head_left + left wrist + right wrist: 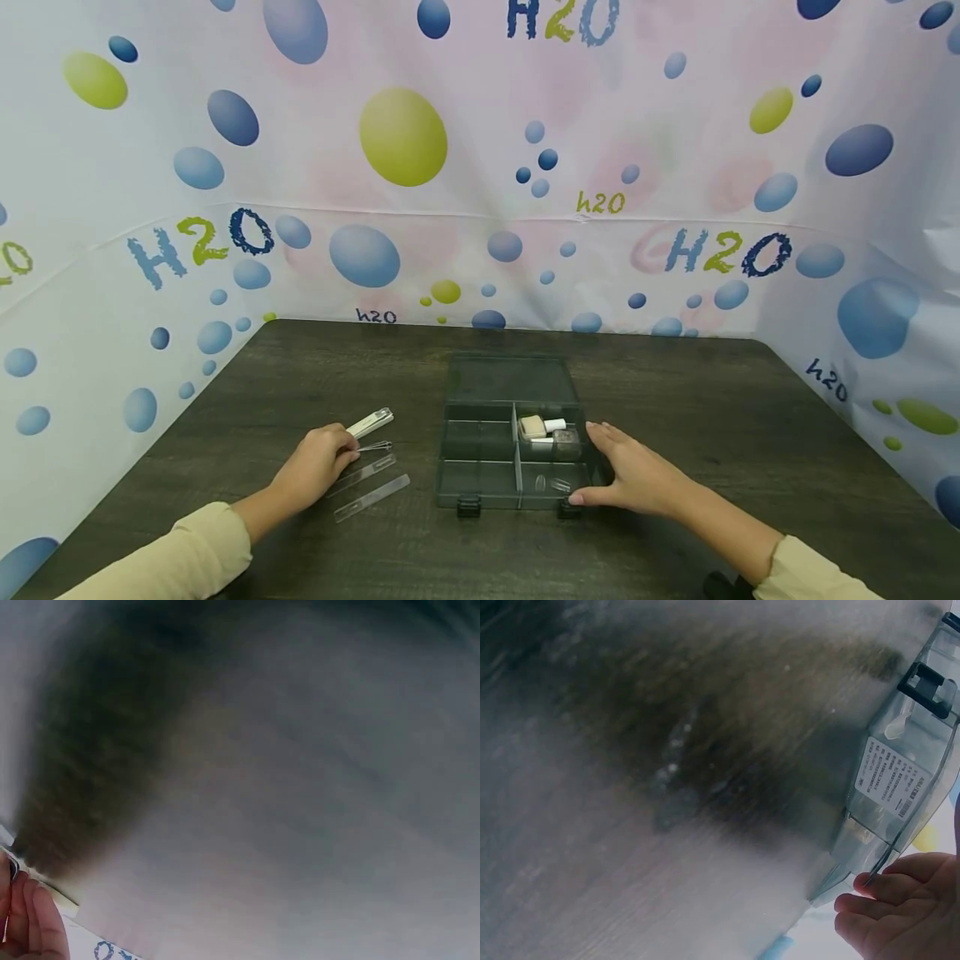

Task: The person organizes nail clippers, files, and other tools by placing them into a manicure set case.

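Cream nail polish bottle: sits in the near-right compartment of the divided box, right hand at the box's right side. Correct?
Wrong compartment: the cream nail polish bottle is in the far-right one, as the head view shows. The right hand is at the right side of the divided box, as you say.

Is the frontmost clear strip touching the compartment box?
Apart. The head view shows dark tabletop between the frontmost clear strip and the left side of the compartment box.
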`<state>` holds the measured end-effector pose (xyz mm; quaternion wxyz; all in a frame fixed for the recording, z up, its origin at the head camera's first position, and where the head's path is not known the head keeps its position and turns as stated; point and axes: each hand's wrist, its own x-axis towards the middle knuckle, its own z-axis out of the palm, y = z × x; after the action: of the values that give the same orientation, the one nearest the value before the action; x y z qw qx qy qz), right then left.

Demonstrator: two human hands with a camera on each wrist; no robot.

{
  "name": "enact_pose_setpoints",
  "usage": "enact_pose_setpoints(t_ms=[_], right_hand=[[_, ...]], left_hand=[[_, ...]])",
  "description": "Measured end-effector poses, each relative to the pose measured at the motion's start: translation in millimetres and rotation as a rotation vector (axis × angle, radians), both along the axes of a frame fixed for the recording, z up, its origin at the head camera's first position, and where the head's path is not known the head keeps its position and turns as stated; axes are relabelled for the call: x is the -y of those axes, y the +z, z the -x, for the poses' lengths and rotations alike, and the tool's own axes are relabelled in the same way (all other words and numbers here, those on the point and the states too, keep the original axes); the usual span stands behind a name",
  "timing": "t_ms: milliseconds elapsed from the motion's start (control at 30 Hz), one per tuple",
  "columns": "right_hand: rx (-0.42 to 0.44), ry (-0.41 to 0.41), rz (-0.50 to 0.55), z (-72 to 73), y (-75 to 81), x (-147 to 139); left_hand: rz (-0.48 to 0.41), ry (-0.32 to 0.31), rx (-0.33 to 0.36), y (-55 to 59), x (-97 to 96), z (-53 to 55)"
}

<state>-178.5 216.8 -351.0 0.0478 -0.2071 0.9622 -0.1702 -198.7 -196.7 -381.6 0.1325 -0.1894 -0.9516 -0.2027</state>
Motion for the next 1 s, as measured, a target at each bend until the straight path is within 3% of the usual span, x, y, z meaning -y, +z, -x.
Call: enact_pose_setpoints(t_ms=[167,400,633,1000], right_hand=[[0.005,0.013,0.013,1.8,0.0,0.1],[0.015,0.017,0.029,3.7,-0.6,0.1],[0.005,0.021,0.027,4.2,-0.9,-0.1],[0.010,0.016,0.030,2.7,0.1,-0.5]], left_hand=[[-0.015,-0.022,-0.035,0.2,-0.2,0.0],[-0.073,-0.066,-0.143,3.0,-6.1,3.2],[-0.145,-0.067,-0.173,7.2,-15.3,1.1],[-0.248,-0.163,-0.308,13.4,-35.3,-3.2]])
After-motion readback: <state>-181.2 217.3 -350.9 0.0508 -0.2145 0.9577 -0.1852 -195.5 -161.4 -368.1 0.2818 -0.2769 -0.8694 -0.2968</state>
